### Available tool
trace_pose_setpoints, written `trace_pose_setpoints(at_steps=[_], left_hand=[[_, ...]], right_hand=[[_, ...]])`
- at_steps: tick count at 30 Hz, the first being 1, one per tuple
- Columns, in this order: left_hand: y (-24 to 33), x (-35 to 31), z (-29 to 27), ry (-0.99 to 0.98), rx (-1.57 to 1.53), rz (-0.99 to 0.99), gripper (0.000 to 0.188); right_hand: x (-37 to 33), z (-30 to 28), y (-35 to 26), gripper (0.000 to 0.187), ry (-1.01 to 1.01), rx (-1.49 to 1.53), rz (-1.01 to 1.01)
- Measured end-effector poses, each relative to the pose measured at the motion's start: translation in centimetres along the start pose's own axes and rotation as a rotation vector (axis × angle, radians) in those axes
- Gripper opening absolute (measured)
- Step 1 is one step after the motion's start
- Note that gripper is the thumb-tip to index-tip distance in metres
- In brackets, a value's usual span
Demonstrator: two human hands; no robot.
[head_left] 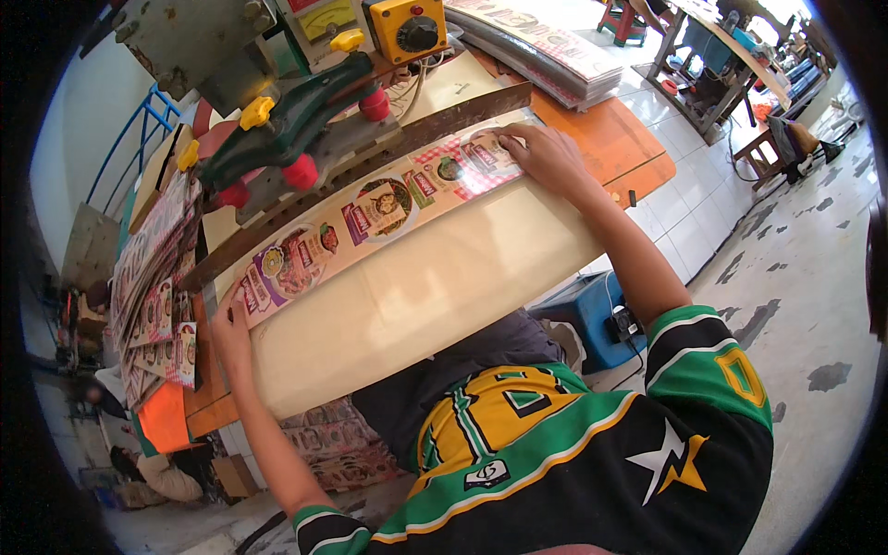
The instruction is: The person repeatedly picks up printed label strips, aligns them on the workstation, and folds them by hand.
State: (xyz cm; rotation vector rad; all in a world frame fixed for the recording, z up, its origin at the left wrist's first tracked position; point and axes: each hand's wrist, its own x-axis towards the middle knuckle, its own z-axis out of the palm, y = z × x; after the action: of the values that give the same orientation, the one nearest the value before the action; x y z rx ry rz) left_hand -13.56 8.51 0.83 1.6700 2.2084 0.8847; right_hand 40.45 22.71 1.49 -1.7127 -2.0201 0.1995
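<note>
A long printed strip [381,211] with food pictures and a red checkered pattern lies across a cream sheet [416,282] on the work table. Its right end is under the bent fingers of my right hand [548,159]. At the opposite end, my left hand [231,335] pinches the strip's edge near the sheet's left side. The strip looks flat between both hands. Just beyond its far edge runs a brown metal bar [462,109]. Behind that stands a machine with a dark green arm [287,125], red round feet and yellow wing knobs.
A stack of printed sheets [546,51] lies at the back right of the orange table [629,148]. More printed strips [153,277] are heaped at the left. A yellow control box [407,28] with a black dial sits above. A blue stool [592,319] stands below the table.
</note>
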Motion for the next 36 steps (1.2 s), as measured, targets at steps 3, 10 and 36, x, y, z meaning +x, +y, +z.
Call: trace_pose_setpoints(at_steps=[3, 10, 36], left_hand=[[-1.2, 1.1, 0.4, 0.039, -0.12, 0.082, 0.037], [-2.5, 1.5, 0.6, 0.102, -0.09, 0.067, 0.033], [-1.7, 1.7, 0.6, 0.146, -0.159, -0.002, 0.034]], right_hand=[[0.6, 0.7, 0.4, 0.033, 0.042, -0.013, -0.011], [0.8, 1.4, 0.4, 0.032, 0.08, -0.048, -0.015], [0.9, 1.8, 0.7, 0.034, 0.082, 0.075, 0.014]])
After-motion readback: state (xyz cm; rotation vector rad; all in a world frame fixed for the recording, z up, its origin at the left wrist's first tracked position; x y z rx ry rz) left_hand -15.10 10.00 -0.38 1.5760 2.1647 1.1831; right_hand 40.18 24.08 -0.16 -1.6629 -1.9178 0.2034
